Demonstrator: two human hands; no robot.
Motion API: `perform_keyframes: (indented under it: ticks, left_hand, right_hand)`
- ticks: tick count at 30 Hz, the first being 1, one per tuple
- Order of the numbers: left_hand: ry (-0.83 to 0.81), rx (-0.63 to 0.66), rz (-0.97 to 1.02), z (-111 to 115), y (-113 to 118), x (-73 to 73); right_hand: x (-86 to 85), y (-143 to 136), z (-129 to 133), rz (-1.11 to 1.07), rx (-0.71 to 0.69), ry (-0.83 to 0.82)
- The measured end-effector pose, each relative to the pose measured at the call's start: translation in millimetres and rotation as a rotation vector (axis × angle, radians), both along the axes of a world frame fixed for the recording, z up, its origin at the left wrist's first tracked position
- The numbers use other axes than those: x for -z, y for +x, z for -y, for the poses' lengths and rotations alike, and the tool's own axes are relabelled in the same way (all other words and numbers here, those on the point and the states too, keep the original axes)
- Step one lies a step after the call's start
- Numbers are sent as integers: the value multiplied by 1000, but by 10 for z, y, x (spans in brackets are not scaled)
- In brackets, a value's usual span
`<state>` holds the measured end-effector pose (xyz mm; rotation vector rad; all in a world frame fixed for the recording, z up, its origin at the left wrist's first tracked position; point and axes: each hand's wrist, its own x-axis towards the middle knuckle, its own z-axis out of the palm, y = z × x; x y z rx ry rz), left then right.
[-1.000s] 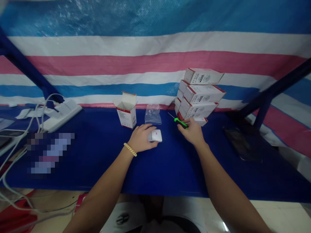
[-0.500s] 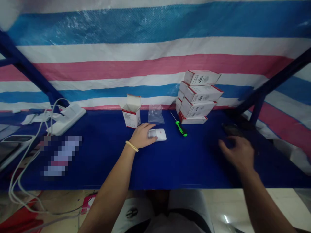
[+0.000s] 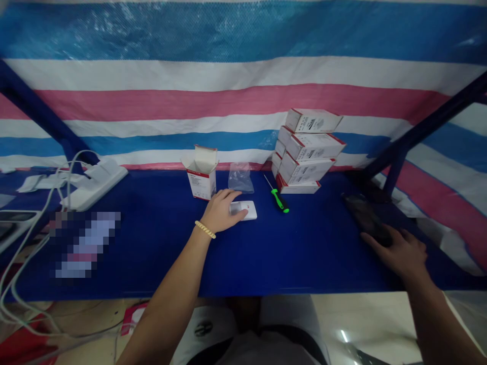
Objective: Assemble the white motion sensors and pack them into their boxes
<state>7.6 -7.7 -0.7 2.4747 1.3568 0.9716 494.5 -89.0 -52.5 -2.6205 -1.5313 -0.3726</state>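
Note:
My left hand (image 3: 222, 211), wearing a beaded bracelet, holds a small white plastic device (image 3: 249, 209) flat on the blue table. Its thumb lies along the near side and its fingers cover the left end; a grey window and a small red mark show. Behind that hand stands a white and red carton (image 3: 202, 183) with its flaps up. A clear plastic bag (image 3: 240, 178) lies beside the carton. At the right, my right hand (image 3: 405, 251) closes around the near end of a dark elongated object (image 3: 361, 213) on the table. Its exact kind is too dark to tell.
White and red boxes (image 3: 312, 147) are stacked unevenly at the back. In front lies a green and black screwdriver (image 3: 280, 201). A white power strip (image 3: 97, 185) with trailing cables sits at left, near a blurred-out patch. Blue frame posts (image 3: 397, 170) flank the table.
My right hand has moved right and nearer to me, onto the near end of the dark object. My left hand stays on the white device. The whole view has shifted slightly.

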Motion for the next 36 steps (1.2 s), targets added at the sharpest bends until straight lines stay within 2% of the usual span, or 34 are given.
perform_keyframes:
  ticks: [2, 4, 13, 19, 27, 32, 34, 36]
  left_hand:
    - [-7, -1, 1, -3, -1, 8]
    - [-15, -2, 8, -8, -6, 18]
    - [0, 3, 11, -17, 26, 28]
    - [-13, 4, 44, -20, 30, 63]
    - [-20, 11, 56, -23, 24, 53]
    - [-22, 16, 58, -20, 11, 35]
    - [-22, 21, 55, -17, 8, 25]
    - [-28, 20, 50, -14, 8, 17]
  right_hand:
    - [-36, -2, -83, -142, 63, -48]
    - [-49, 1, -101, -231, 69, -30]
    - [107, 16, 370, -204, -110, 123]
    - [24, -50, 250, -104, -330, 178]
    - [-112, -172, 70, -146, -251, -54]
    - [-72, -22, 10, -195, -116, -18]
    - [-24, 51, 18, -188, -131, 0]
    - [31, 108, 63, -144, -213, 107]
